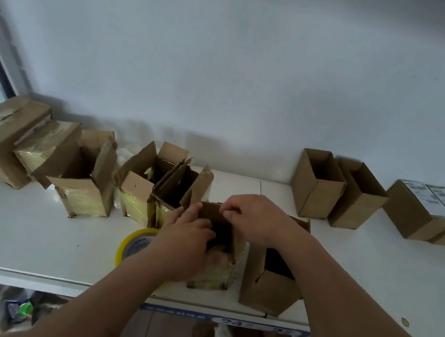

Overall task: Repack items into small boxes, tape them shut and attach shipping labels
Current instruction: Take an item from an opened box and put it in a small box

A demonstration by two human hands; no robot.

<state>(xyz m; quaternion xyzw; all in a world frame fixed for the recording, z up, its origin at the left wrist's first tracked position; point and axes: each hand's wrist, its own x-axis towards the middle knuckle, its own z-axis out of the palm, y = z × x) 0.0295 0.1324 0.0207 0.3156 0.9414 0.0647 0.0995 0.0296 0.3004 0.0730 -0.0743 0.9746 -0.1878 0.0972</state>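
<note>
We see a worn brown open box (219, 243), yellowish tape on its front, standing near the front edge of the white table (32, 232). The left hand (189, 247) has its grip curled around the box's near side; the right hand (254, 216) pinches its far flap. A pale wall (232, 54) rises behind. We count two empty boxes (339, 188) at right and one tape roll (133, 244).

Packing station: white worktable (33, 229) against plain wall, cardboard boxes (317, 182) in row, tape roll (132, 244), shipping labels (442, 198).
</note>
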